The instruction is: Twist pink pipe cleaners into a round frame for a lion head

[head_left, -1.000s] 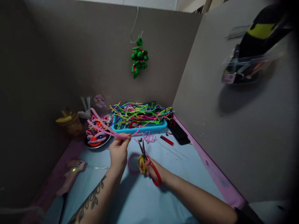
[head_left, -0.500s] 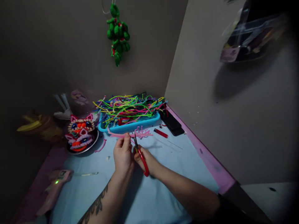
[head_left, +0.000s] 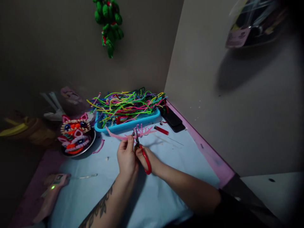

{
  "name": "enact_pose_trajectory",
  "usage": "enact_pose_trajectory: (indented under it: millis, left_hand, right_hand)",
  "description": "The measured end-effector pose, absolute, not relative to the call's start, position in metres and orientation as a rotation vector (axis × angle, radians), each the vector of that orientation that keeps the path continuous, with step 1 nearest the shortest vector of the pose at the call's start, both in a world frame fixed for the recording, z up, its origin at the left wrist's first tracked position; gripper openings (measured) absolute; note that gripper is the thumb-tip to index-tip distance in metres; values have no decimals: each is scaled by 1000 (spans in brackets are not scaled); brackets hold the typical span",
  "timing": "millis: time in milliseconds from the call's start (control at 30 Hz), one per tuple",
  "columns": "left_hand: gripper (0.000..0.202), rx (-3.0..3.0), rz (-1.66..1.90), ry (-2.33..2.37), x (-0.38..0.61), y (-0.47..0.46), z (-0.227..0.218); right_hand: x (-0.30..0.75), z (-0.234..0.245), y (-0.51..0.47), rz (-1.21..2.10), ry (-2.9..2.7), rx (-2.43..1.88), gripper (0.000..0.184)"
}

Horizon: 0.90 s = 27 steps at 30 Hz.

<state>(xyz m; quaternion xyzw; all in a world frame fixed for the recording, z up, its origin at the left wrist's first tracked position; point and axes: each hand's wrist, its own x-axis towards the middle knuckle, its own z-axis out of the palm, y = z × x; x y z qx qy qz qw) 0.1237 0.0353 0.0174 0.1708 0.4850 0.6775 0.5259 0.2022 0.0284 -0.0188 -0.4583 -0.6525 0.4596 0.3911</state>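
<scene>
My left hand (head_left: 127, 155) is closed, its thumb and fingers pinching several long pink pipe cleaners (head_left: 114, 134) that stick out to both sides. Close beside it, my right hand (head_left: 150, 160) grips a pair of scissors (head_left: 147, 166) with red handles. The dark blades point away from me, their tips a little apart, and overlap the pink strands just right of my left thumb. I cannot tell whether a strand lies between the blades. Curled pink pieces (head_left: 142, 129) show just beyond the blades.
A blue tray (head_left: 128, 127) heaped with colourful pipe cleaners stands behind my hands. At left are a bowl (head_left: 91, 144) holding fuzzy animal-faced figures and a pink glue gun (head_left: 51, 198). A red lighter (head_left: 161, 130) and a black phone (head_left: 173, 120) lie right. Green ornaments (head_left: 109, 28) hang above.
The view has shifted slightly right and down. The scissor tips now reach farther across the pink pipe cleaners. Both hands keep their hold.
</scene>
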Motion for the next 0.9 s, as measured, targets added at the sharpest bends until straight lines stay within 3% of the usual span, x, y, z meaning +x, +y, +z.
enact_pose_trajectory:
  millis: [167, 500, 767, 900]
  left_hand:
    - [42, 420, 1619, 1129, 123, 35, 16]
    - [43, 390, 1621, 1103, 125, 36, 12]
    - [30, 622, 1731, 1163, 115, 38, 18]
    - [24, 882, 1698, 1064, 88, 40, 33]
  right_hand:
    - [200, -21, 26, 1127, -1683, -1180, 73]
    - [201, -17, 23, 1171, -1629, -1195, 68]
    - [208, -16, 25, 1347, -1331, -1298, 47]
    - [258, -5, 49, 987, -1466, -1622, 32]
